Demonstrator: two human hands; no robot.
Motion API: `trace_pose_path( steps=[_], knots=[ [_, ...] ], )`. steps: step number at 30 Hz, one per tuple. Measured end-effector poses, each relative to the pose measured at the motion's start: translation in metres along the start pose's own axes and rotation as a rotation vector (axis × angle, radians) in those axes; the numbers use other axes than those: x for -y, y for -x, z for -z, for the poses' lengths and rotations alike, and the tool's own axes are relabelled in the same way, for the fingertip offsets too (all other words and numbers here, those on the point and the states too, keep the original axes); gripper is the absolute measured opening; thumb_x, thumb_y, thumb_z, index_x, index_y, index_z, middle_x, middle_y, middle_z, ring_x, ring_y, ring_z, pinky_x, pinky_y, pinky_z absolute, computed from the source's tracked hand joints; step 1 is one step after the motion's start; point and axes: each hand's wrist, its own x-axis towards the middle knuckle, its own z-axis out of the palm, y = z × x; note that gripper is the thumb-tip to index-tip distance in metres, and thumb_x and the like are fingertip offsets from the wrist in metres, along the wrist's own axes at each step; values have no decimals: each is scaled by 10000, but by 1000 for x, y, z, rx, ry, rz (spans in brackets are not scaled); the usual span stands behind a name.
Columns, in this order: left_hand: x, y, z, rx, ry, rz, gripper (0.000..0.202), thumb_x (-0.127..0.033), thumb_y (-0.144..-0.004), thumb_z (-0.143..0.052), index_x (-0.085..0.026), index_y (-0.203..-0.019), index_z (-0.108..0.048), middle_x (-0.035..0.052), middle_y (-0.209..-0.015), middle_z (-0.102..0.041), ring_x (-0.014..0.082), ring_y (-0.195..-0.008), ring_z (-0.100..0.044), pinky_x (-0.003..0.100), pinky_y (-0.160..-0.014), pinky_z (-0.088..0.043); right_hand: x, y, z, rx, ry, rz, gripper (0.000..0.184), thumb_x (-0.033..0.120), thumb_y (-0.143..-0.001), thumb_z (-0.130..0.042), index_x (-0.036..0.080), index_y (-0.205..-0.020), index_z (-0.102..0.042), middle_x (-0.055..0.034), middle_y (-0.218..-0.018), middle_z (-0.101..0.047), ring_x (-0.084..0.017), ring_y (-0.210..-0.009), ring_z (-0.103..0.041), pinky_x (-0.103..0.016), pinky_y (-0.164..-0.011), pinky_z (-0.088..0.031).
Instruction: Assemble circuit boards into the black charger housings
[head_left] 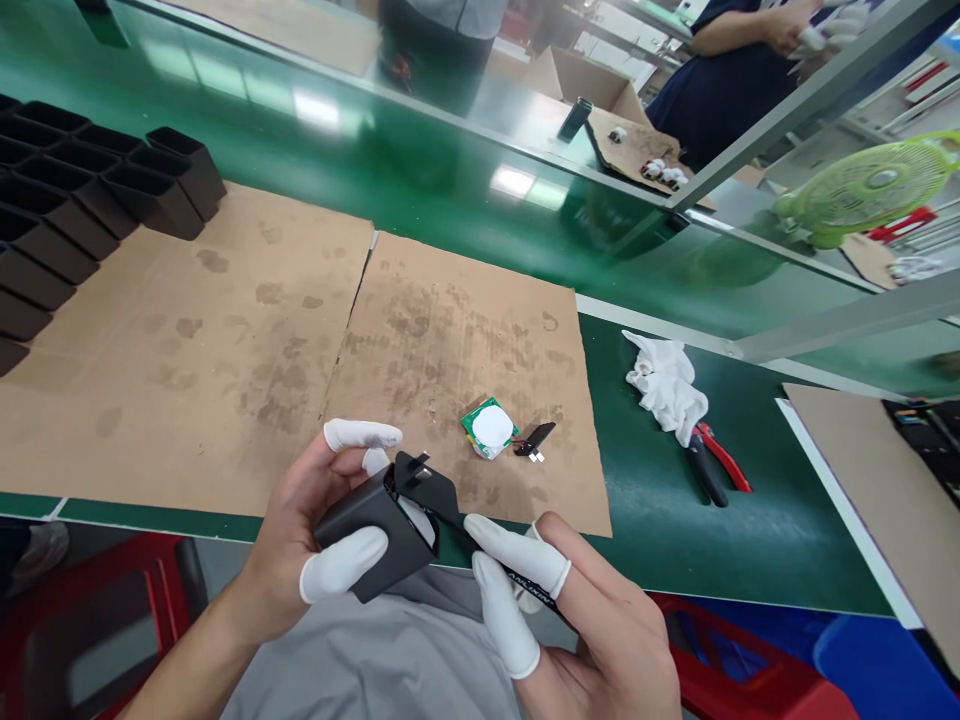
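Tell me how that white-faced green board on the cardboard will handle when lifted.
The white-faced green board will probably stay stiff, its edges looking straight. The black piece beside it would likely trail or swing along, as wires appear to join the two. Those wires look slender, so a hard tug might damage them.

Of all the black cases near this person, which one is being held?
The black case in the left hand, with a pronged cap at its end; the other cases stand clustered at upper left.
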Motion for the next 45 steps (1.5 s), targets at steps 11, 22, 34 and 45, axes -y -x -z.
trace_pose_path(
  steps=[11, 22, 34, 45],
  knots=[
    [0, 1, -4, -3, 41, 6, 542, -386, -852, -973, -302, -1345, -764, 62, -1043, -820, 220, -794, -734, 298, -728, -597, 3, -3, -4, -37, -6, 0, 376, 85, -1035, -727, 270, -1345, -830, 17, -829, -573, -122, -637, -586, -242, -570, -491],
    [4, 6, -3, -75, 34, 5, 556, -394, -821, -993, -296, -1327, -783, 58, -1040, -826, 206, -790, -717, 283, -746, -563, 5, -8, 11, 60, -44, -113, 142, 219, -1057, -719, 253, -1049, -857, 14, -790, -784, -140, -636, -712, -202, -614, -560],
    [-2, 3, -11, -82, 48, 35, 518, -359, -811, -1003, -279, -1270, -777, 75, -1089, -835, 262, -942, -787, 298, -805, -603, 2, -13, 25, 153, -23, -137, 279, 205, -1074, -629, 209, -843, -787, 33, -647, -605, -117, -548, -524, -213, -507, -430],
    [1, -3, -8, 16, 17, -114, 511, -261, -851, -991, -289, -1304, -759, 39, -1031, -857, 227, -897, -844, 274, -794, -692, 3, -11, 29, 149, 40, -77, 268, 156, -1090, -613, 190, -889, -787, 23, -669, -574, -115, -577, -437, -225, -488, -373]
  ],
)
